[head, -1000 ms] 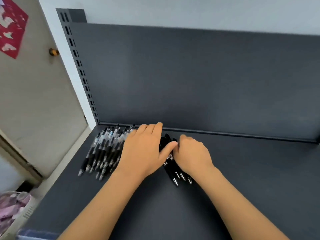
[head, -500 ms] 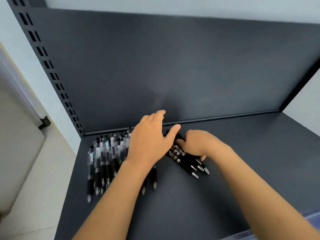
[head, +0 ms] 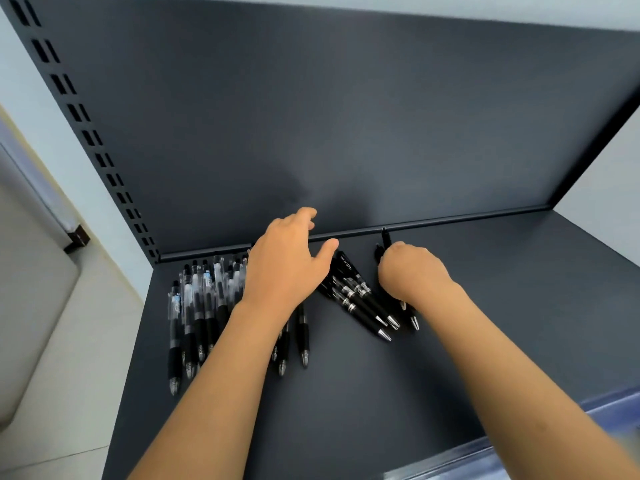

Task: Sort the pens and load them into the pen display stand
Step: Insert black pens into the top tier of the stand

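Curled fingers of my right hand (head: 412,275) grip some black pens (head: 385,239). My left hand (head: 287,268) hangs loose over the clear pens (head: 201,306). The hands have moved apart, so sorting goes on. More dark pens (head: 358,296) lie between them on the shelf (head: 346,410). No stand shows. My left arm hides some clear pens.
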`<state>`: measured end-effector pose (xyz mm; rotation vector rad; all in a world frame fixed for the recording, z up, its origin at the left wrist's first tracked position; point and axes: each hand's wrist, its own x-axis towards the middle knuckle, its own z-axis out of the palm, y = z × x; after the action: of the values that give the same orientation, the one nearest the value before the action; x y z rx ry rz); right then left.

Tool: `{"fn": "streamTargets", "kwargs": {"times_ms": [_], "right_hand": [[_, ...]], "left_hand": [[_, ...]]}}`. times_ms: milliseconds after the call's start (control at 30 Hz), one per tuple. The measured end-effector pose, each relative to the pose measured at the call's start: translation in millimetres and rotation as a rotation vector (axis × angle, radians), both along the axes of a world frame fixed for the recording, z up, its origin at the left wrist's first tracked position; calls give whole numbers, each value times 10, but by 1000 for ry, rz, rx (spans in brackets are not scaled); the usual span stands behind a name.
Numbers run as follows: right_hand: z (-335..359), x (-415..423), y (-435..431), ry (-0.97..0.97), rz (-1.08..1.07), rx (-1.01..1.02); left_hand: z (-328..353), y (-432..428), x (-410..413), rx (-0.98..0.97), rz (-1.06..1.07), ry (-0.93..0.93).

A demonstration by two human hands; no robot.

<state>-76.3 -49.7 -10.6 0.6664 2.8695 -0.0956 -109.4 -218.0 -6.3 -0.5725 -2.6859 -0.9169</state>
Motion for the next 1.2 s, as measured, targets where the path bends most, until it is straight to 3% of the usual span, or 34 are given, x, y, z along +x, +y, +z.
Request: {"fn": "streamTargets", "kwargs": {"times_ms": [200,333,433,467,633,767,933,1067,1133,1200], "right_hand": [[-164,80,-1,151,121,35],[-55,5,49,297,-61,-295],[27,-59,97,449,-51,-635],[30,-44,77,469,-33,-657],[-112,-16,27,290,62,-689],[-95,-57,39,288,40,-692],[-79,-94,28,242,-11,-522],[88,95,145,471,-88,-459],[217,290,206,651,-85,-554],[360,529,240,779,-103,-786]], "left_hand": [[34,4,52,12,-13,16],[49,-4,79,28,-21,24],[61,-21,68,54,-13,21],[65,-26,66,65,-11,18],[70,-40,58,105,-25,16],[72,-4,78,140,-65,23],[64,62,122,174,-119,26],[32,109,176,205,-166,0],[68,203,258,330,-231,-91],[164,349,411,476,-339,-230]]}}
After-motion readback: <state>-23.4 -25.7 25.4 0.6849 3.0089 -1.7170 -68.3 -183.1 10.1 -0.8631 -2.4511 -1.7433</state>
